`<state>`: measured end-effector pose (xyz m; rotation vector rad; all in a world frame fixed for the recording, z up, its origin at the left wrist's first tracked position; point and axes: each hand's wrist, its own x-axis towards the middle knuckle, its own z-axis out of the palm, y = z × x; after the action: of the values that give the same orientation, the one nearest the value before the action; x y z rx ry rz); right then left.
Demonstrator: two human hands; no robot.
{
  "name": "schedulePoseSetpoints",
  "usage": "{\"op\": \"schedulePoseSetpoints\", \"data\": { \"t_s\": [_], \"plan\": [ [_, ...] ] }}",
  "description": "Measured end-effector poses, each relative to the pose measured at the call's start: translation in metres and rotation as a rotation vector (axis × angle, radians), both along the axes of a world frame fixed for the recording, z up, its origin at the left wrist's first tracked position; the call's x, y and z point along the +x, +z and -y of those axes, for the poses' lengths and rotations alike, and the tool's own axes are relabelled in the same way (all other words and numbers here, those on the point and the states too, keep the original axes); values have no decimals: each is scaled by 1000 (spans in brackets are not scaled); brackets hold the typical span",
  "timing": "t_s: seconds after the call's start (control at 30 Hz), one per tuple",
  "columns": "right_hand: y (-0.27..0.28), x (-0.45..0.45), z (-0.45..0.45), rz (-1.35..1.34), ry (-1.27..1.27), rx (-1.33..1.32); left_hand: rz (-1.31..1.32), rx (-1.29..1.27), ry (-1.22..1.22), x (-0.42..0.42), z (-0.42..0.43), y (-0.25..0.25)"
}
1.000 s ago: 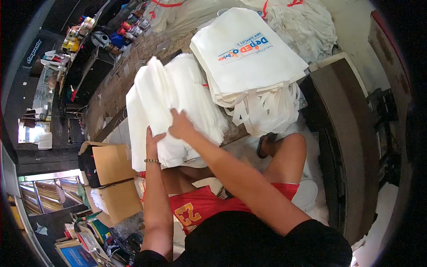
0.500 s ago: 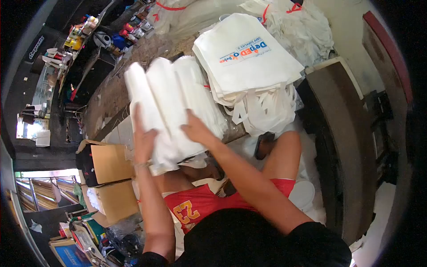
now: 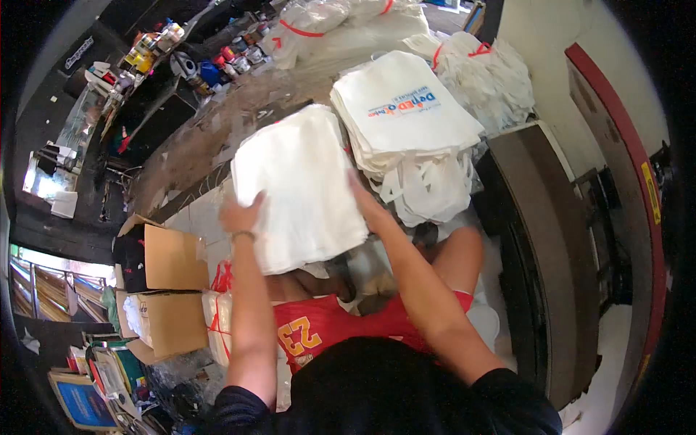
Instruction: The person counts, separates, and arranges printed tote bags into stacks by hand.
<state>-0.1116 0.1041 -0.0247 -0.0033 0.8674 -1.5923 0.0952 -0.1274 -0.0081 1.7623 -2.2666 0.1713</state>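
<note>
A thick stack of plain white cloth bags [image 3: 297, 188] lies flat in front of me, at the edge of the work surface above my legs. My left hand [image 3: 243, 216] is at its left edge, thumb over the top sheet and fingers down the side. On the opposite edge my right hand [image 3: 368, 204] grips the stack, slightly blurred, its fingers partly hidden. Beside it to the right sits a second pile of white bags [image 3: 406, 109] with blue and orange "DepED" print on top. Loose white handles [image 3: 428, 185] bunch at the near end of that pile.
Red-tied white bundles [image 3: 486, 80] lie at the back right. An open cardboard box [image 3: 174, 261] stands left, near a plastic-wrapped pack [image 3: 219, 326] with red ties. Paint containers [image 3: 235, 61] line the far side. A long dark brown panel [image 3: 540, 239] bounds the right.
The plain white stack, curled into upright folds between my hands before, now lies flattened out. My right hand has moved from its upper face to the right edge. The view has shifted slightly.
</note>
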Motion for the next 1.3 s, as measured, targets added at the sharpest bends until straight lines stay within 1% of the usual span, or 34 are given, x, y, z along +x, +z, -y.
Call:
{"op": "schedulePoseSetpoints", "data": {
  "t_s": [0.07,0.1,0.13,0.17,0.2,0.23,0.27,0.3,0.33,0.37,0.4,0.47,0.57,0.67,0.73,0.8,0.9,1.07,1.13,1.17,1.27,1.3],
  "plan": [
    [-54,18,40,-894,-2,42,-470,790,-67,76,59,-49],
    [-1,29,33,-868,133,76,-560,954,-22,85,45,-38],
    [17,56,51,-1020,56,30,-639,1111,41,93,28,-26],
    [12,99,78,-1342,-156,-4,-701,1173,72,104,18,-18],
    [46,130,81,-1323,-138,-99,-755,1196,78,116,11,-11],
    [92,147,69,-1236,-21,-194,-808,1196,72,128,4,-3],
    [109,177,74,-1302,-6,-266,-855,1182,63,142,-3,6],
    [136,193,57,-1292,85,-374,-903,1147,41,158,-11,18],
    [146,216,49,-1282,73,-502,-937,1110,30,172,-19,28],
    [164,226,33,-1297,184,-542,-966,1069,12,185,-27,38],
    [168,241,23,-1283,138,-620,-989,1030,-1,197,-33,48],
    [181,247,4,-1242,130,-743,-1025,947,-30,219,-43,64],
    [201,227,-9,-1131,158,-832,-1058,838,-69,239,-51,82],
    [210,205,-8,-1075,123,-861,-1071,753,-99,251,-50,96],
    [203,189,0,-1044,101,-1025,-1087,696,-126,253,-48,104],
    [195,183,5,-1032,172,-1117,-1103,661,-152,254,-48,107],
    [194,186,3,-1071,378,-1140,-1133,606,-180,252,-50,101],
    [185,207,-3,-1230,556,-1200,-1197,564,-227,239,-59,74],
    [204,198,-14,-1309,822,-1095,-1228,548,-237,235,-62,65],
    [202,196,-21,-1287,577,-1171,-1240,539,-245,233,-62,61],
    [203,179,-26,-1268,346,-1145,-1282,523,-265,226,-58,50],
    [205,168,-26,-1278,332,-1109,-1297,524,-274,223,-56,47]
  ]
}}
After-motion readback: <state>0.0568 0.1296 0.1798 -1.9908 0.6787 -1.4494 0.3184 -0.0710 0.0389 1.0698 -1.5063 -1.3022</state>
